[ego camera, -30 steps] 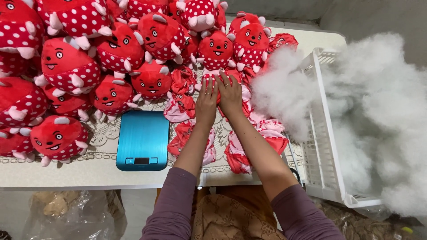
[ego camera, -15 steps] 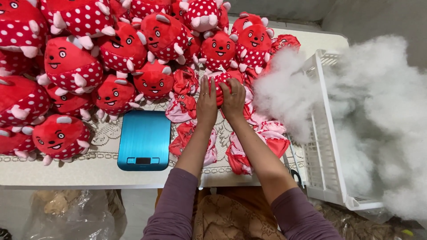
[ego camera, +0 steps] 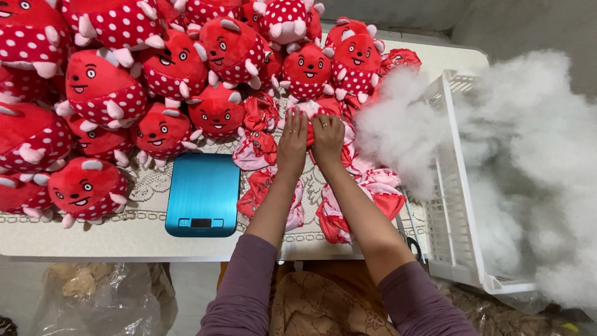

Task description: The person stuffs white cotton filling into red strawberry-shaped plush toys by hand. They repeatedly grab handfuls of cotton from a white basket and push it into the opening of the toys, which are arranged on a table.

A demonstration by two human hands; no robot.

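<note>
1. Left hand (ego camera: pixel 292 138): reaches forward over the surface, palm down, fingers curled onto an unstuffed red toy skin (ego camera: pixel 315 111) with white spots. It grips the near left side of that skin.
2. Right hand (ego camera: pixel 328 138): just beside the left, almost touching it, fingers closed on the same skin from the right. A ring shows on one finger.
3. Held toy skin: flat and limp, at the middle of the surface, just in front of the row of finished toys and at the far end of the heap of empty skins.
4. Heap of empty skins (ego camera: pixel 268 186): red and pink fabric, crumpled, lying under and beside both forearms, down to the near edge of the surface.
5. Stuffed plush toys (ego camera: pixel 217 112): round, red, white-spotted, with smiling faces and small white spikes; piled across the far and left parts of the surface, several stacked on one another.
6. Kitchen scale (ego camera: pixel 203 194): flat, blue, rectangular, with a small dark display at its near edge; to the left of the left forearm, nothing on it.
7. Surface (ego camera: pixel 124 233): white, covered with a pale lace-patterned cloth.
8. White plastic basket (ego camera: pixel 453 205): slatted, at the right end of the surface, tipped on its side.
9. White stuffing fibre (ego camera: pixel 528 162): a large loose mound filling the basket and spilling toward the hands.
10. Sleeves (ego camera: pixel 245 292): mauve, pushed up to the elbows.
</note>
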